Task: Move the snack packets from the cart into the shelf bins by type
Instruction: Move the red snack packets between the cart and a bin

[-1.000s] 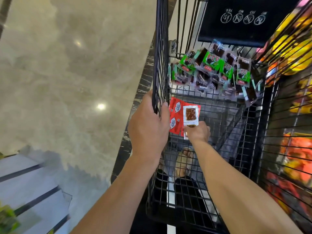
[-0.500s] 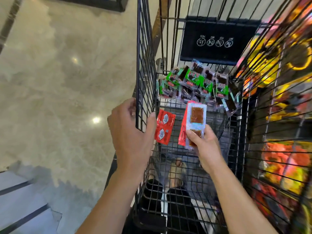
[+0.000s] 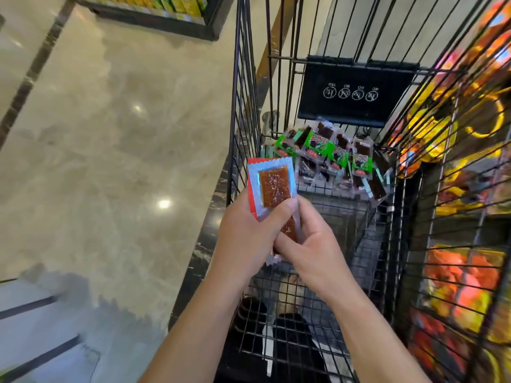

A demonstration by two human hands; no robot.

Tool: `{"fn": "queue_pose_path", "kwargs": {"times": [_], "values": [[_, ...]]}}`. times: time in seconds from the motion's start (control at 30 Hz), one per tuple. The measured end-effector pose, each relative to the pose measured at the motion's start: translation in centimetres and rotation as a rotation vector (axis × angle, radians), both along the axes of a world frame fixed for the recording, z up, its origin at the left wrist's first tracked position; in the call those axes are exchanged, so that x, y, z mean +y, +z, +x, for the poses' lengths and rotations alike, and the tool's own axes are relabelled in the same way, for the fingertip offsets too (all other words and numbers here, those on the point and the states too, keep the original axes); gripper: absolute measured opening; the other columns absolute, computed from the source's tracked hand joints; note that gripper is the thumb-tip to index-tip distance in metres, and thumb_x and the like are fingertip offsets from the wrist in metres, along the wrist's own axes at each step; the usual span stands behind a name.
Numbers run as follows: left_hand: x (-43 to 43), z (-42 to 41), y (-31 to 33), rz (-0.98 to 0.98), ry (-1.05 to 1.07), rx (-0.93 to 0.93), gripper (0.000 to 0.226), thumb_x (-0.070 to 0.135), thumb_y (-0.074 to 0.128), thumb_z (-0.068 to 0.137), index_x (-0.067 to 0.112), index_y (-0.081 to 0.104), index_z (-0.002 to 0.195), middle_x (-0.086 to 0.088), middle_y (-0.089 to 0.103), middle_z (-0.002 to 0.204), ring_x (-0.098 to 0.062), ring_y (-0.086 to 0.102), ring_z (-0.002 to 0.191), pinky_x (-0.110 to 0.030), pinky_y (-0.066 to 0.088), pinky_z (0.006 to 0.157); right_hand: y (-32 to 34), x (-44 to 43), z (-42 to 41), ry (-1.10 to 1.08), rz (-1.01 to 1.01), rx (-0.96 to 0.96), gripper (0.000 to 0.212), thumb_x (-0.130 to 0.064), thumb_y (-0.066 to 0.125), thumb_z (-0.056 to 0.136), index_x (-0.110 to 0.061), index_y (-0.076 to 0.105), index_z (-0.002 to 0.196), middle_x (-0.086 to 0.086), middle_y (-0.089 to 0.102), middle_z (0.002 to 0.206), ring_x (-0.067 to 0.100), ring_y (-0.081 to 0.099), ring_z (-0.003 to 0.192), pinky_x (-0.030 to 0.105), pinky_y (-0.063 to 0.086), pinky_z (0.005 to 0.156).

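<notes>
Far left: marble floor (image 3: 110, 161), nothing of the task on it.

Your left hand (image 3: 249, 233) grips a small stack of red-brown snack packets (image 3: 272, 186). The thumb is clamped across the lower edge of the front packet and the fingers are behind, out of view. The stack is held just above the cart (image 3: 243, 106), over its left wall. The front packet is clear film over a flat dark-red slab; a red-edged wrapper shows behind it. The exact count in the stack cannot be read.

Your right hand (image 3: 315, 244) meets the left hand and pinches the lower part of the same stack, fingers curled on the film.

Handling, judged: the packets are light and thin, the slab semi-stiff, the film glossy and likely slippery. Stacked packets may slide over each other, so pinch across the slab itself, not the crimped margin, and keep the thumb flat.

Further right: green-label packets (image 3: 331, 153) lie heaped at the far end of the cart floor, below the black sign panel (image 3: 356, 92). They are a different type, loose and overlapping; take them a few at a time by the flat faces.

Far right: shelf bins (image 3: 464, 272) behind wire, holding orange and yellow packs. They are blurred, so which bin matches cannot be told.
</notes>
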State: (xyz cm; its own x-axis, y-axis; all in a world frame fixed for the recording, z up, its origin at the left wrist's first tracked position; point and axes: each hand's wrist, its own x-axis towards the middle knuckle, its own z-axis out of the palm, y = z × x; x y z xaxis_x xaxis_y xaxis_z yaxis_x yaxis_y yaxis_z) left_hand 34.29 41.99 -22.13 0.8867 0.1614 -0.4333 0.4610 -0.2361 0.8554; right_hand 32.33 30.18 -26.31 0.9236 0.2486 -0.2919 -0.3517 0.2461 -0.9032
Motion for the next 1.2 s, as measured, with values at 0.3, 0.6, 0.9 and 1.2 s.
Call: {"fn": "queue_pose_path", "kwargs": {"times": [0.3,0.6,0.9,1.2], "values": [[4.6,0.8,0.4,-0.338,0.351,-0.042,0.019,0.017,0.084,0.085,0.035,0.079,0.083,0.004,0.078,0.082,-0.016,0.077,0.072,-0.035,0.062,0.061,-5.4,-1.2,1.6,-0.060,-0.164,0.101,0.035,-0.041,0.071,0.095,-0.030,0.067,0.128,0.006,0.072,0.109,0.020,0.071,0.094,0.043,0.061,0.086],[9.0,1.3,-1.9,-0.340,0.376,0.017,0.014,0.021,0.083,0.086,0.034,0.080,0.086,0.005,0.077,0.086,-0.015,0.076,0.078,-0.035,0.063,0.069,-19.3,3.3,3.5,0.067,-0.948,0.631,0.080,-0.057,0.073,0.088,-0.005,0.045,0.141,0.016,0.053,0.139,0.034,0.053,0.130,0.043,0.045,0.106],[9.9,1.4,-3.1,-0.381,0.322,0.035,0.015,0.030,0.083,0.077,0.036,0.080,0.090,0.007,0.076,0.085,-0.013,0.075,0.077,-0.032,0.061,0.069,-22.3,7.7,4.2,-0.080,-1.097,0.677,0.092,-0.043,0.089,0.075,-0.002,0.033,0.136,0.022,0.041,0.146,0.042,0.037,0.137,0.055,0.040,0.110],[10.2,1.3,-3.1,-0.378,0.302,0.032,0.017,0.027,0.084,0.082,0.035,0.080,0.097,0.003,0.081,0.103,-0.016,0.079,0.092,-0.033,0.063,0.074,-22.9,8.1,3.9,-0.166,-0.845,0.640,0.043,-0.016,0.085,0.083,-0.018,0.056,0.115,0.005,0.072,0.111,0.022,0.065,0.091,0.027,0.044,0.078]]}}
